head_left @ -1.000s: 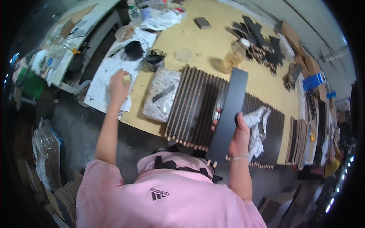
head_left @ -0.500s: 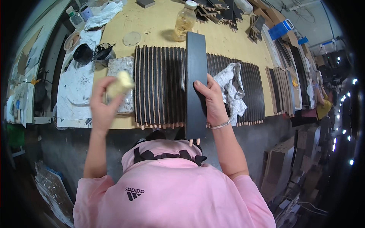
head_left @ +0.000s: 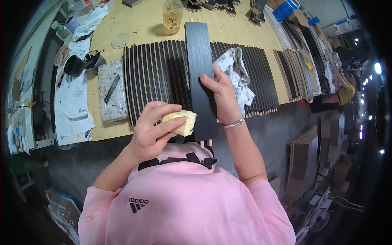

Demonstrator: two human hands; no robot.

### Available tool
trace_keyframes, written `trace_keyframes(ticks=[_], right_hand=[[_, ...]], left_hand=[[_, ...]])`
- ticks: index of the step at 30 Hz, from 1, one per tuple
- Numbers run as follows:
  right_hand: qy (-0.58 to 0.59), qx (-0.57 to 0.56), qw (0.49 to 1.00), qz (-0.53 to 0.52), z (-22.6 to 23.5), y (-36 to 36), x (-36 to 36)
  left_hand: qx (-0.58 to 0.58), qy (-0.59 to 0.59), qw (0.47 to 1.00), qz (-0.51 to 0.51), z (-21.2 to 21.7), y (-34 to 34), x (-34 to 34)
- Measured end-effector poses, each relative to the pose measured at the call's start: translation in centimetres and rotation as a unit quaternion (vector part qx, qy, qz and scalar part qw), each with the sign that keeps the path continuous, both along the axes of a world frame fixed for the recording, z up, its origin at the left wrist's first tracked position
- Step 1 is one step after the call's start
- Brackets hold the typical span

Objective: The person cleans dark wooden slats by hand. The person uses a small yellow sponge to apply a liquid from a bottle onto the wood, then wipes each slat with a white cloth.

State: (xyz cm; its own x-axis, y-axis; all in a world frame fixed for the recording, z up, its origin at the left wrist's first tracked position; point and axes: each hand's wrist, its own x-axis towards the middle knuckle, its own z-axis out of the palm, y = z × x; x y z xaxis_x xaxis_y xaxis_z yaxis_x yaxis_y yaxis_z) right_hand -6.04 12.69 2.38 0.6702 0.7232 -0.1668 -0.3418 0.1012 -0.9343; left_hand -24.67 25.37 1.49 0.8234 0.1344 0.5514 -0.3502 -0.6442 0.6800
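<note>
Place: workshop, for staining or finishing wood.
Bench: long plywood worktop (head_left: 143, 24), bare and smeared, running left to right.
Work pieces: rows of narrow dark slats (head_left: 159, 77) laid side by side across the bench, pale dowel ends showing at the near edge; one wider dark board (head_left: 200, 73) lying on top of them.
Finishing gear: jar of yellowish liquid (head_left: 172, 14) at the far side; stained rags (head_left: 234, 73); dark-smeared bowls (head_left: 75, 65) on the left; blotched paper sheets (head_left: 71, 106) under them.
Stock: more dark slats and offcuts (head_left: 292, 69) stacked to the right; cardboard boxes (head_left: 304, 159) on the floor near right.
Floor: grey concrete (head_left: 69, 163), dusty.
</note>
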Motion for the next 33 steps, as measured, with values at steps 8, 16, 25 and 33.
trace_keyframes(ticks=[8,16,25,33], right_hand=[[0.002,-0.005,0.999,-0.051,-0.5,-0.4,0.8],[0.036,0.099,0.978,-0.183,0.2,-0.6,1.3],[0.029,0.120,0.940,-0.318,0.7,-0.4,0.5],[0.040,0.151,0.915,-0.371,0.7,-0.9,0.7]], left_hand=[[0.003,-0.005,1.000,0.030,0.1,-0.7,0.1],[0.006,-0.041,0.997,0.072,0.7,-1.0,-1.2],[0.024,-0.050,0.995,0.077,1.5,-3.2,-0.2],[0.035,-0.042,0.997,0.060,1.4,-4.3,-0.1]])
